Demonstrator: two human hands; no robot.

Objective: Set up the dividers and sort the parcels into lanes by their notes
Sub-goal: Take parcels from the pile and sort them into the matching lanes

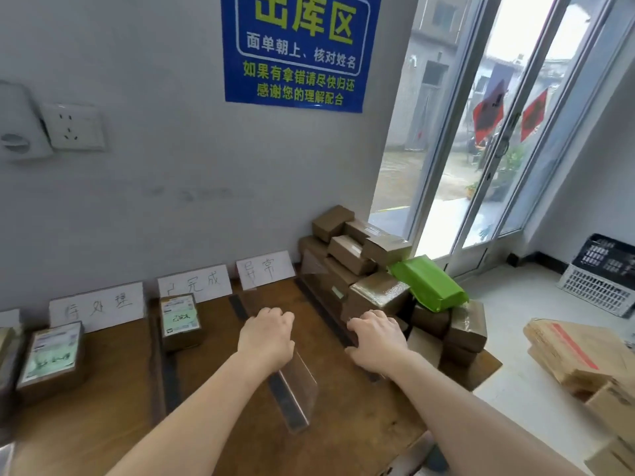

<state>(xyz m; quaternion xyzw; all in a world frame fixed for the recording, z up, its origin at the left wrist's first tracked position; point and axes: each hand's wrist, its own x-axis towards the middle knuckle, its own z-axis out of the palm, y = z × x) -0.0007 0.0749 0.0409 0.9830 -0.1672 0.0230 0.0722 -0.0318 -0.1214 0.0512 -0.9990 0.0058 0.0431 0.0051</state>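
On the wooden table stand clear plastic dividers with dark bases. My left hand grips the top edge of one divider in the table's middle. My right hand rests with curled fingers on the top of another divider, which stands against a pile of brown parcels. A green parcel lies on that pile. Two labelled parcels sit in lanes at the left, one below the middle sign and one further left. White handwritten signs lean on the wall.
A third divider stands between the two labelled parcels. A white crate and flat cardboard boxes lie on the floor at the right. Glass doors are behind the pile. A wall socket is at the left.
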